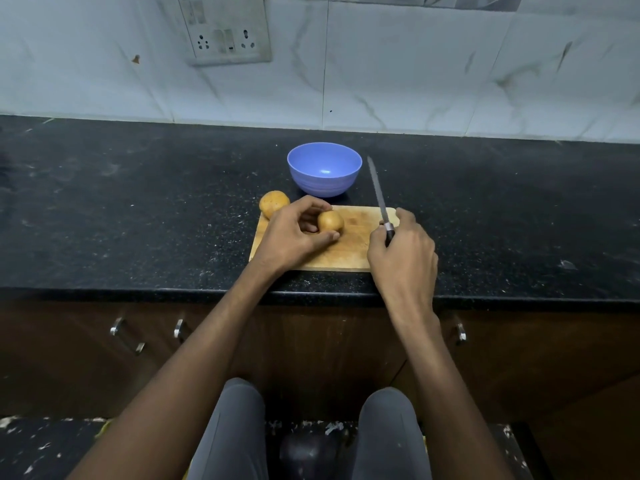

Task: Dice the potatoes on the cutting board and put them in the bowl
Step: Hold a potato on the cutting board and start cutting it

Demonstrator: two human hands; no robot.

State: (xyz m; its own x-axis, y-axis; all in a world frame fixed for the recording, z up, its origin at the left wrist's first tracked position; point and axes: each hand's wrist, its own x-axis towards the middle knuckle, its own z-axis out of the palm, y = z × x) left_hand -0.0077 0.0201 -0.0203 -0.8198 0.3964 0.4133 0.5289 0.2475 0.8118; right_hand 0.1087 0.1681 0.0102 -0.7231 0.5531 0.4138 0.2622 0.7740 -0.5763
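Observation:
A wooden cutting board (349,252) lies on the black counter. My left hand (294,233) grips a small whole potato (331,221) on the board between thumb and fingers. A second whole potato (273,203) rests at the board's far left corner. My right hand (403,252) is closed around the dark handle of a knife (378,195), at the board's right edge. Its blade points away from me, past the right side of the bowl. The blue bowl (325,169) stands just behind the board with nothing in it.
The black speckled counter (138,209) runs wide to both sides, with a tiled wall and a socket panel (225,29) behind. Its front edge lies just below the board, above dark cabinet doors with metal handles (126,337).

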